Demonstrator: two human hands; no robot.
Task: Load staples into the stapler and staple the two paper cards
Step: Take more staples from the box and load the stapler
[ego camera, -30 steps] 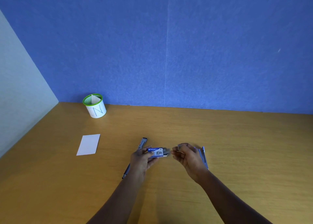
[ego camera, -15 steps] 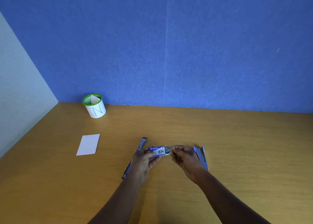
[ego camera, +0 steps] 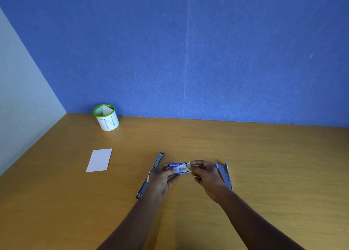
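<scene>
Obs.: over the last second the right hand (ego camera: 205, 176) has closed the gap to the staple box (ego camera: 178, 167). The grey inner end that showed at the box's right side half a second ago is now covered. Thumb and forefinger now pinch a small white flap at that end. The left hand (ego camera: 162, 178) grips the box's other end, with fingers curled under and thumb on top. Reading: the work is still at the box, so loading has not begun. Cannot tell whether a strip is out. The box is held just above the table (ego camera: 264, 164), between the hands. Its long axis runs roughly 9-to-3 o'clock, printed face up, with the worked end toward 3. A dark bar (ego camera: 158, 160), probably the stapler laid open, lies just past the left hand at 9 o'clock, its long axis about 1-to-7. A blue hinged piece (ego camera: 223, 174) lies at 3 o'clock, beside the right wrist. A white card (ego camera: 99, 160) lies flat, well apart at 9 o'clock; cannot tell if two are stacked. A green-rimmed cup (ego camera: 106, 120) stands at 10 o'clock by the wall.
</scene>
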